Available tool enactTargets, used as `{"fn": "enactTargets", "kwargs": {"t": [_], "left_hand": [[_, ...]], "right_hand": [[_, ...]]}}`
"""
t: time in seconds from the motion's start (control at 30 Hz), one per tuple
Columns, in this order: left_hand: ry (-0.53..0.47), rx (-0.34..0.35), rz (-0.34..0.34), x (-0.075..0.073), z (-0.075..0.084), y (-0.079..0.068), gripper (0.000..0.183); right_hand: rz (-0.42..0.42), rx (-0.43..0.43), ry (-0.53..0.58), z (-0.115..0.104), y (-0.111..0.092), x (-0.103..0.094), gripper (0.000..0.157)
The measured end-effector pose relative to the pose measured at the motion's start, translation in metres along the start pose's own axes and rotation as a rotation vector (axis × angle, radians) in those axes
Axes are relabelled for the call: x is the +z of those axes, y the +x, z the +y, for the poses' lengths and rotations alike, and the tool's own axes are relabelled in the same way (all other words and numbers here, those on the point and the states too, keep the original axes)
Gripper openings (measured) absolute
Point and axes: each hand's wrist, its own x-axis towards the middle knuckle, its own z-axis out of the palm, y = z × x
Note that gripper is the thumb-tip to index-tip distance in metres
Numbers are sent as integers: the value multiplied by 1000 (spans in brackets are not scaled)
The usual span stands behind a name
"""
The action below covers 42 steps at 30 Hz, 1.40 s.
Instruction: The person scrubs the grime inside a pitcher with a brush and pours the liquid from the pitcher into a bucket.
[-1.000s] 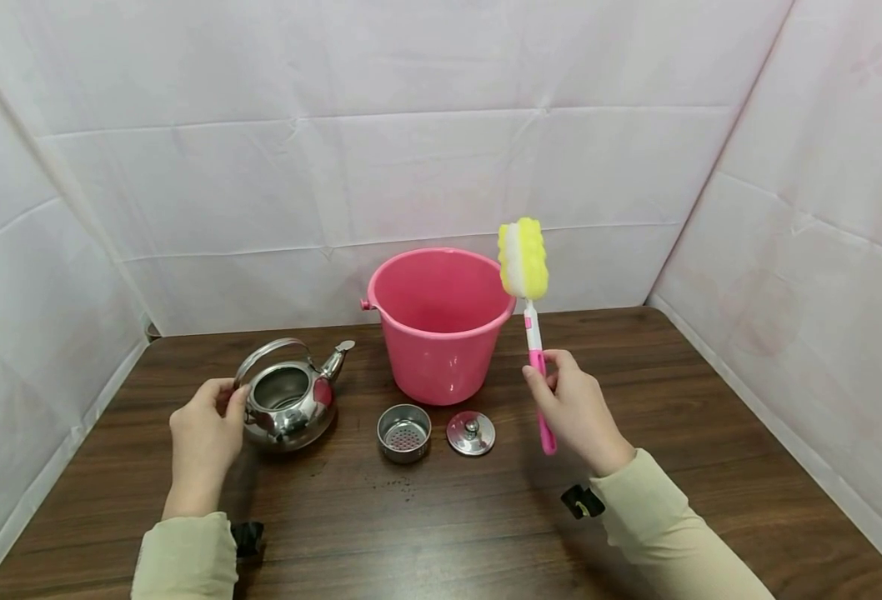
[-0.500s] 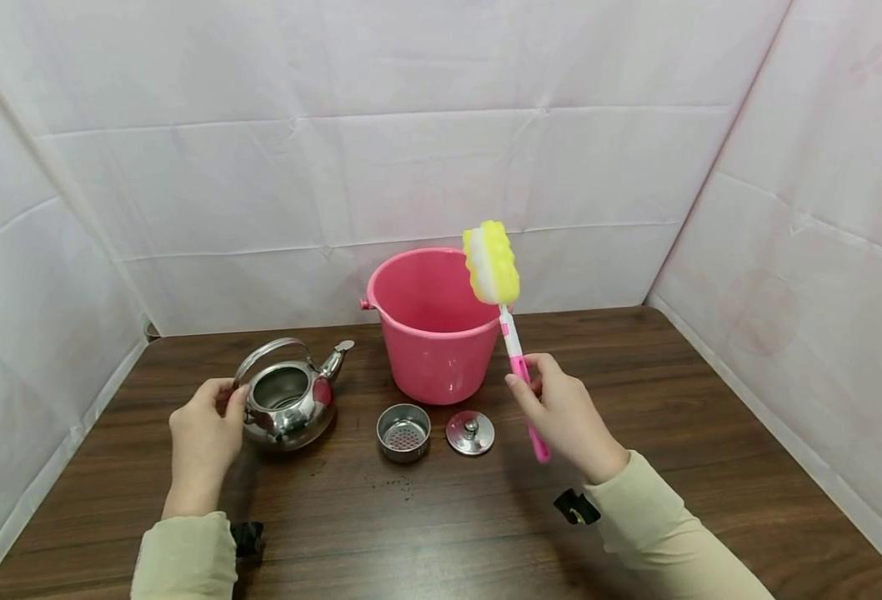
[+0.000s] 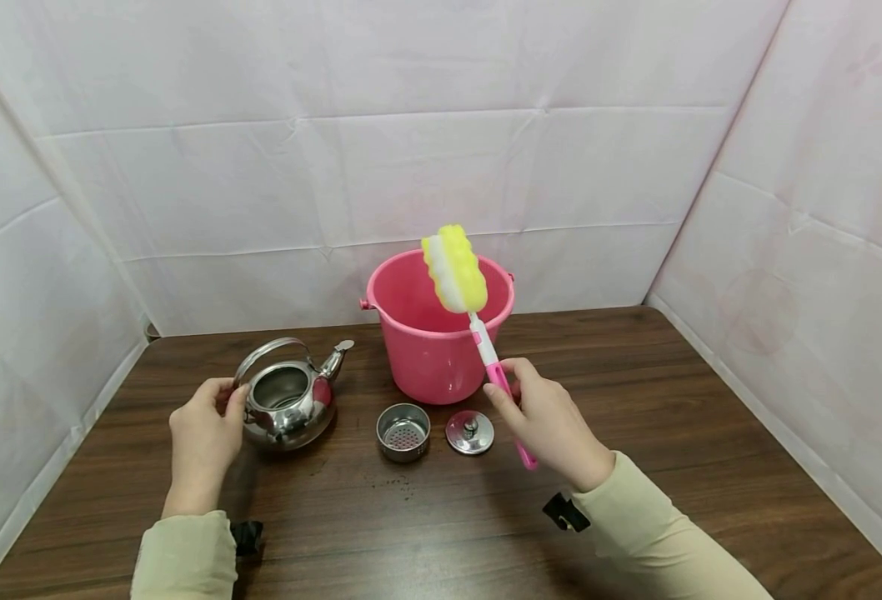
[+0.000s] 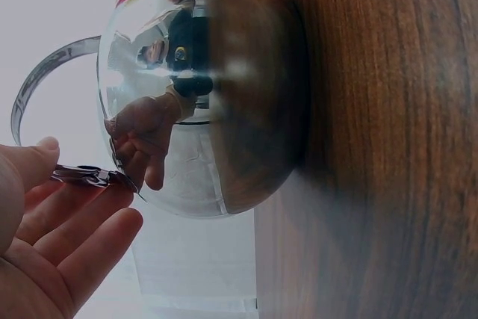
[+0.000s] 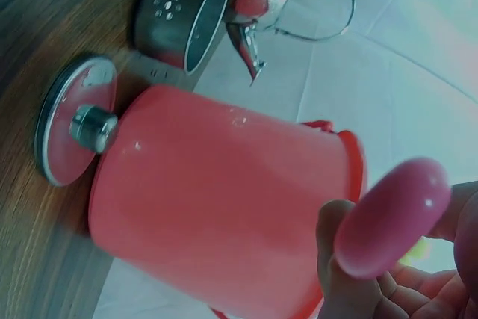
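On the left of the table stands a shiny steel teapot (image 3: 291,408) without its lid, spout pointing right. My left hand (image 3: 207,433) pinches the lower end of its arched handle (image 4: 45,80) between thumb and fingers. My right hand (image 3: 549,417) grips the pink handle of a sponge brush (image 3: 456,271) with a yellow and white head. The brush leans left, and its head overlaps the mouth of a pink bucket (image 3: 441,362) in the head view. Close up in the right wrist view is the rounded pink handle end (image 5: 392,218).
A steel strainer basket (image 3: 403,433) sits in front of the bucket, with the teapot lid (image 3: 470,432) to its right, knob up. Dark crumbs lie before the basket on the wooden table (image 3: 381,542). White sheeting (image 3: 223,183) surrounds the table's back and sides.
My right hand has moved left and slightly toward me, bringing the brush head from beside the bucket to over its mouth and tilting it left. The left hand and teapot have stayed put.
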Motion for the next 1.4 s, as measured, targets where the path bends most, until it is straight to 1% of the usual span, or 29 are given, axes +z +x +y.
{"fn": "enactTargets", "kwargs": {"t": [0.13, 0.37, 0.57, 0.67, 0.9, 1.03, 1.2, 1.4], "left_hand": [[-7, 14, 9, -1, 0, 0, 19], [-10, 10, -4, -1, 0, 0, 20], [-10, 8, -9, -2, 1, 0, 20], [-13, 7, -6, -2, 0, 0, 20], [-19, 2, -4, -1, -1, -1, 19], [-18, 6, -1, -1, 1, -2, 19], [-18, 3, 3, -1, 3, -3, 19], [-14, -14, -3, -1, 4, -3, 20]], "right_hand": [[-2, -44, -20, -6, -1, 3, 31], [-27, -116, -74, -13, -2, 7, 30], [-40, -198, -195, -15, 2, 11, 22], [-47, -221, -228, -16, 4, 14, 20], [-78, -249, -262, -18, 6, 18, 23], [-109, -260, -287, -20, 7, 18, 23], [-146, -284, -332, -22, 12, 17, 26], [-122, -397, -391, -23, 26, 18, 27]]}}
